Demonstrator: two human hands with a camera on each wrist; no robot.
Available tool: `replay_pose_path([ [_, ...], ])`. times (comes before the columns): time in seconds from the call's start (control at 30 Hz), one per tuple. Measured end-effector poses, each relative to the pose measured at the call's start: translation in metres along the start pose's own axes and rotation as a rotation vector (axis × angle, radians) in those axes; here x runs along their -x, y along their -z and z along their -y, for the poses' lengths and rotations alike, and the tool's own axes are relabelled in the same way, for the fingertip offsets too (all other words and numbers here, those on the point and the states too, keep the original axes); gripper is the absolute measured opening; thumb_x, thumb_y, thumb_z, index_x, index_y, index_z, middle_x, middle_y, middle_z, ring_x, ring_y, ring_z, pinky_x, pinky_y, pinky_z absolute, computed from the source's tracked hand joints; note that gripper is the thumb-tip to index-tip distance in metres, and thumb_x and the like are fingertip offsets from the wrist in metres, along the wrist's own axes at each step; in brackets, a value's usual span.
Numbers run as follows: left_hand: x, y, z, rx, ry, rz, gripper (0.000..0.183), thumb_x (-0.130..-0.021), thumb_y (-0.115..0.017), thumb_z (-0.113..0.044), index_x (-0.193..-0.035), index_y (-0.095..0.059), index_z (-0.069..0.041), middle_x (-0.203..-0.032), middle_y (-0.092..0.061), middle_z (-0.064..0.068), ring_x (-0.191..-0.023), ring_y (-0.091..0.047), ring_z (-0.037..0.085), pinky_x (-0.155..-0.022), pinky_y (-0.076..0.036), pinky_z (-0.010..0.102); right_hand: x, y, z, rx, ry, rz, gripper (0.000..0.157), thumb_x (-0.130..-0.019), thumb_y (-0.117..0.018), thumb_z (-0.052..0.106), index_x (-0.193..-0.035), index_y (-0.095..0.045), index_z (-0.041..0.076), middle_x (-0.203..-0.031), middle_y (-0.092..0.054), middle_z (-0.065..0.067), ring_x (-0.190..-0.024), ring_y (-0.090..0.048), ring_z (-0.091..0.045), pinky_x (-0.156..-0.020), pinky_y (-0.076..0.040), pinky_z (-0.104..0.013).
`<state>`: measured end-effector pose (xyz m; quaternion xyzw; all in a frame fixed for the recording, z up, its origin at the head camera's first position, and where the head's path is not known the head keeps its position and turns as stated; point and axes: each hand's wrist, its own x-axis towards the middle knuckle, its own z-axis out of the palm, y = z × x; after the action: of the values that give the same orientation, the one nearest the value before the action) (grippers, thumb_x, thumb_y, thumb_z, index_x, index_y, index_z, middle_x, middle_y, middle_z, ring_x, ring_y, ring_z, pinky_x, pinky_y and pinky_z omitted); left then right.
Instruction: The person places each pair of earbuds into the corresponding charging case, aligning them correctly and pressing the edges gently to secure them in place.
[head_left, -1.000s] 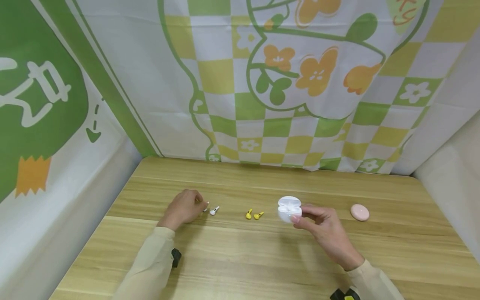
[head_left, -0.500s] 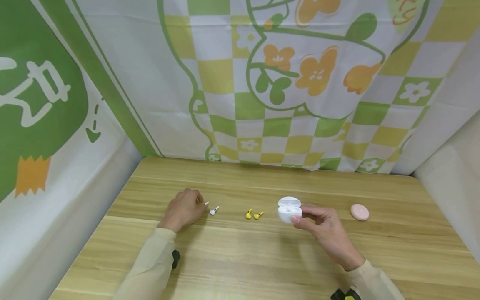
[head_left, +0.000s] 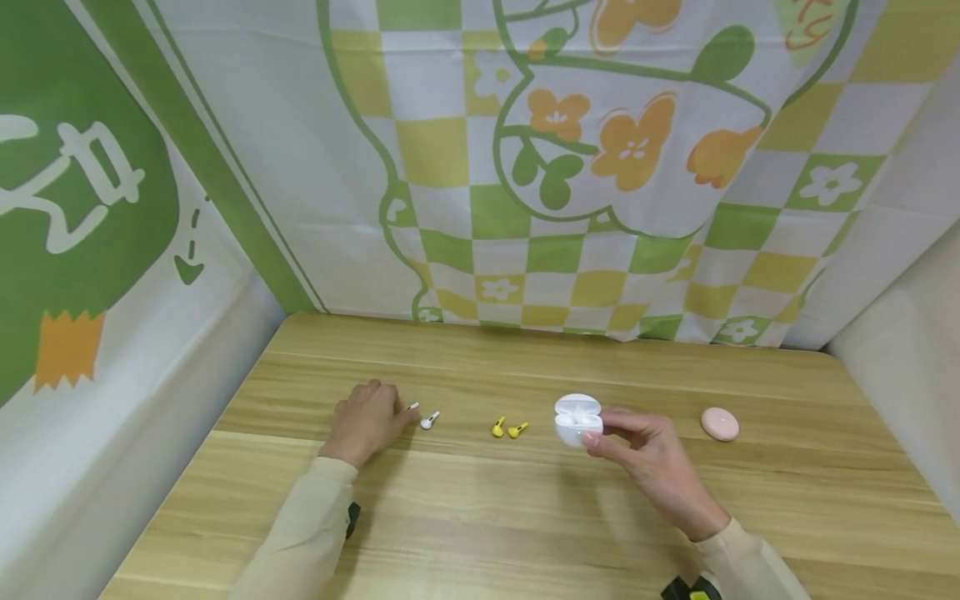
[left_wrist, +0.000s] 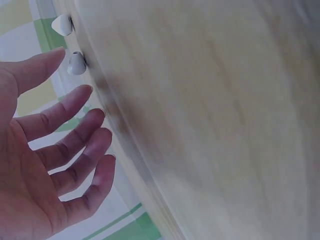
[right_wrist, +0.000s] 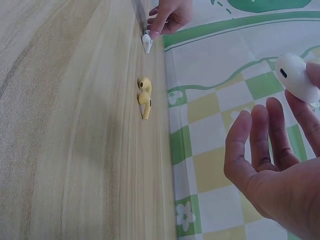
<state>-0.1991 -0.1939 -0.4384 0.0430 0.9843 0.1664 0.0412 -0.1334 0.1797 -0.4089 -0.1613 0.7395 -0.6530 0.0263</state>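
Note:
At the left of the table, two white earbuds (head_left: 429,421) lie side by side. My left hand (head_left: 363,423) is right next to them and partly covers the nearer one in the head view. In the left wrist view its thumb and fingers are loosely bent and parted, and the white earbud (left_wrist: 77,63) lies just beyond the fingertips (left_wrist: 85,90). Raised over the table, my right hand (head_left: 651,454) pinches a white earbud charging case (head_left: 578,436) between thumb and fingers. The case lid stands up. Two yellow earbuds (head_left: 507,428) lie between the hands.
A round pink case (head_left: 720,424), lid down, rests to the right of my right hand. The wooden table (head_left: 465,517) ends at a patterned cloth (head_left: 525,250) behind, with more cloth along the left and right sides.
My left hand has shifted and turned slightly beside the white earbuds, and more of the nearer one now shows than a second ago. The right hand keeps the case almost still.

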Motion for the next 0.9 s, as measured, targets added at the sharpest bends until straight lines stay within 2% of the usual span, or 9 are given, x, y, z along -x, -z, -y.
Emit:
replay_pose_path([
  [0.1, -0.0001, -0.0016, -0.0006, -0.005, 0.014, -0.002, 0.034, -0.095, -0.07, -0.041, -0.084, -0.072, -0.008, -0.089, -0.061, 0.006, -0.082, -0.056, 0.027, -0.07, -0.05, 0.049, -0.0002, 0.0002, 0.0, 0.004, -0.006, -0.001, 0.024, -0.092, -0.073, 0.004, -0.114, -0.073, -0.005, -0.116, -0.071, -0.008, -0.104, -0.064, -0.018, -0.085, -0.057, -0.032],
  [0.27, 0.0004, -0.0026, -0.0033, -0.004, 0.015, -0.001, 0.035, -0.095, -0.07, -0.041, -0.085, -0.072, -0.007, -0.093, -0.061, 0.009, -0.085, -0.056, 0.03, -0.072, -0.051, 0.052, 0.0001, 0.0009, -0.0004, 0.009, -0.014, 0.001, 0.025, -0.092, -0.074, 0.005, -0.115, -0.073, -0.006, -0.116, -0.071, -0.007, -0.105, -0.064, -0.018, -0.085, -0.057, -0.032],
  [0.53, 0.0016, -0.0019, -0.0065, -0.007, 0.021, -0.001, 0.031, -0.095, -0.071, -0.037, -0.086, -0.07, -0.007, -0.094, -0.06, 0.011, -0.087, -0.056, 0.032, -0.071, -0.052, 0.053, 0.0004, 0.0009, -0.0006, -0.009, -0.011, 0.006, 0.023, -0.092, -0.073, 0.004, -0.114, -0.073, -0.004, -0.117, -0.07, -0.013, -0.105, -0.064, -0.017, -0.085, -0.057, -0.032],
  [0.9, 0.0002, -0.0043, -0.0049, -0.022, 0.019, -0.006, 0.029, -0.096, -0.071, -0.034, -0.085, -0.069, -0.008, -0.087, -0.061, 0.006, -0.08, -0.058, 0.026, -0.068, -0.052, 0.05, 0.0002, 0.001, -0.0007, -0.01, 0.001, 0.01, 0.023, -0.093, -0.072, 0.003, -0.114, -0.072, -0.007, -0.116, -0.07, -0.007, -0.105, -0.063, -0.017, -0.086, -0.056, -0.031],
])
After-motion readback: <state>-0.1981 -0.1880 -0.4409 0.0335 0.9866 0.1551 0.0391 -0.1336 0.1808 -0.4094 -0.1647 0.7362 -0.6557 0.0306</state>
